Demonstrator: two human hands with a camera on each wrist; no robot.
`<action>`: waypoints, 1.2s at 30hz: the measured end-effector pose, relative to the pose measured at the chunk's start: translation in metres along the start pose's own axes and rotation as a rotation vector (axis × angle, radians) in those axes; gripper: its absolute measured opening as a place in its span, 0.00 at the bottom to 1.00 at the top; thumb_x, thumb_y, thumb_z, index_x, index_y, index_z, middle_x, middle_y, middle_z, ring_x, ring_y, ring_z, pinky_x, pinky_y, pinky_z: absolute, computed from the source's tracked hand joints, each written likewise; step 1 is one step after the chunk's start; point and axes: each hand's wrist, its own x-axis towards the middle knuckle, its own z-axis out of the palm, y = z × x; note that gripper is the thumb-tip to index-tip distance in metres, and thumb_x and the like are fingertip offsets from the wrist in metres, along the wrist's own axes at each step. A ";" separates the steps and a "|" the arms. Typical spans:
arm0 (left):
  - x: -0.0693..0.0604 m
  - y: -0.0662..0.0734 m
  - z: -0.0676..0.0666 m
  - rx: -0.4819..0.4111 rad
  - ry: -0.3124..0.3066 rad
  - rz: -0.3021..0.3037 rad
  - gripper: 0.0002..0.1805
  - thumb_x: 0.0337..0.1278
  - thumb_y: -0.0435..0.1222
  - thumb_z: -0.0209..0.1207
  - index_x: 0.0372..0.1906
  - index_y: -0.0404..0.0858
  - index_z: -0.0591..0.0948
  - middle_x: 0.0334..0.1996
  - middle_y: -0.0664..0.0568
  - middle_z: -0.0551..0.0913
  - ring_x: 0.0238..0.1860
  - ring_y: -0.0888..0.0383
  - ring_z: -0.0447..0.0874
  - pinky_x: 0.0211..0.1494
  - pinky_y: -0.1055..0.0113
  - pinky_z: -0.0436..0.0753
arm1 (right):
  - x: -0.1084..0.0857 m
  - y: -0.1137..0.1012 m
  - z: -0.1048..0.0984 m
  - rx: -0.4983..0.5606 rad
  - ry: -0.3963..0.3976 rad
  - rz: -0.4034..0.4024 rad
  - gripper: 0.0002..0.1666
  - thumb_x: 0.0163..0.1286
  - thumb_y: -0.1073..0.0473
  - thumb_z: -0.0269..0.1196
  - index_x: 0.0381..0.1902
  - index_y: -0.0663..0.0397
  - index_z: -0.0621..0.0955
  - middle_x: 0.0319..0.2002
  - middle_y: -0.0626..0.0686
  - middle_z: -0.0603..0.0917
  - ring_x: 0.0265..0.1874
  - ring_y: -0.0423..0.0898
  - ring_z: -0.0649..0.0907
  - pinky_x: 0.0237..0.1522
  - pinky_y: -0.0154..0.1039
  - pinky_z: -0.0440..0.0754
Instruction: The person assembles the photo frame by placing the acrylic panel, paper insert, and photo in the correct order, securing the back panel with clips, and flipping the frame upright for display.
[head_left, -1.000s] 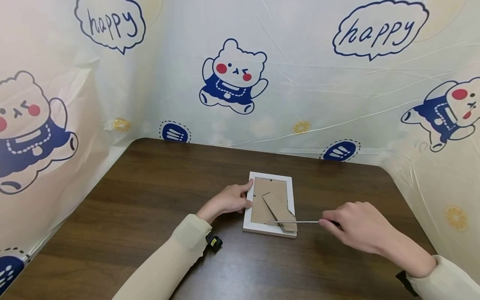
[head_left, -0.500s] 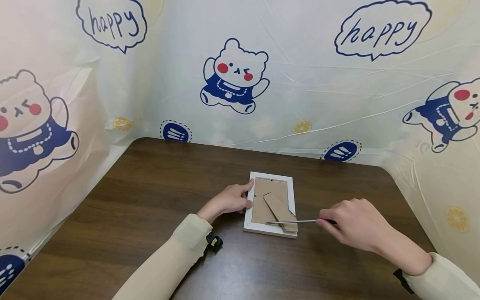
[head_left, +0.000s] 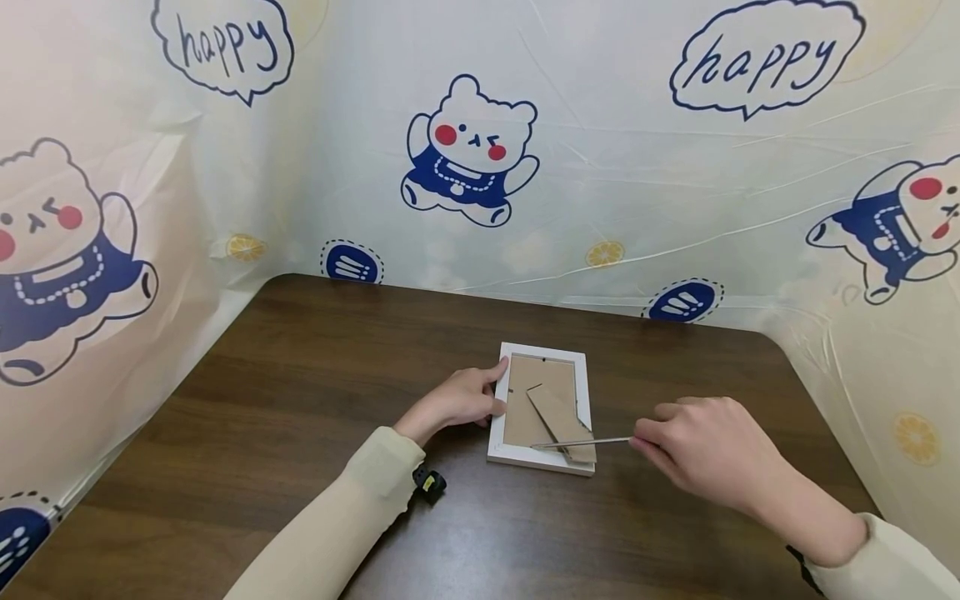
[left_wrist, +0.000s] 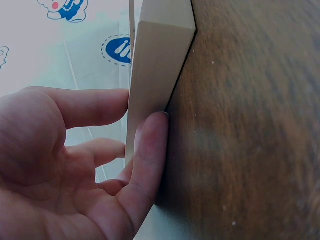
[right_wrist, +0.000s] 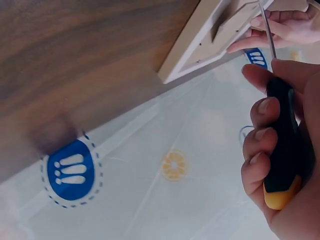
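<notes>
A white picture frame (head_left: 495, 433) lies face down on the table, its brown backing board (head_left: 522, 425) showing. A brown stand flap (head_left: 558, 412) crosses the board at a slant. My left hand (head_left: 461, 396) holds the frame's left edge, with fingers on the rim and against the side (left_wrist: 155, 75). In my right hand (head_left: 708, 442) is a screwdriver; the right wrist view shows its black handle with a yellow end (right_wrist: 282, 150). The metal shaft (head_left: 611, 440) passes over the stand flap, and its tip lies near the backing board's lower edge.
The dark wooden table (head_left: 300, 400) spreads around the frame. A printed plastic sheet (head_left: 600, 167) with bears and "happy" bubbles hangs behind and at both sides. A small black device (head_left: 429, 483) sits at the left wrist.
My right hand has shifted slightly left with the screwdriver, and the shaft now slants up a little more toward the hand. The left hand and the picture frame stay in place.
</notes>
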 end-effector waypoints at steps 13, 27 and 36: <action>0.001 0.000 -0.001 0.015 0.000 0.010 0.44 0.69 0.35 0.65 0.85 0.48 0.58 0.34 0.46 0.77 0.29 0.54 0.82 0.36 0.65 0.82 | 0.017 -0.018 -0.017 -0.138 0.054 -0.050 0.36 0.87 0.52 0.32 0.15 0.43 0.69 0.15 0.44 0.65 0.14 0.46 0.65 0.15 0.36 0.57; -0.001 0.002 -0.001 0.011 -0.001 0.020 0.45 0.69 0.34 0.65 0.85 0.47 0.58 0.31 0.47 0.77 0.27 0.54 0.81 0.34 0.65 0.80 | 0.022 -0.011 -0.006 -0.161 0.019 0.023 0.36 0.85 0.41 0.47 0.11 0.39 0.63 0.11 0.40 0.63 0.11 0.44 0.64 0.12 0.37 0.56; -0.001 0.002 -0.001 0.008 0.002 0.022 0.45 0.69 0.34 0.65 0.85 0.46 0.58 0.31 0.47 0.76 0.27 0.55 0.81 0.33 0.66 0.79 | 0.018 0.001 0.001 -0.064 -0.050 0.065 0.35 0.64 0.47 0.73 0.13 0.36 0.58 0.15 0.35 0.50 0.13 0.37 0.53 0.13 0.35 0.49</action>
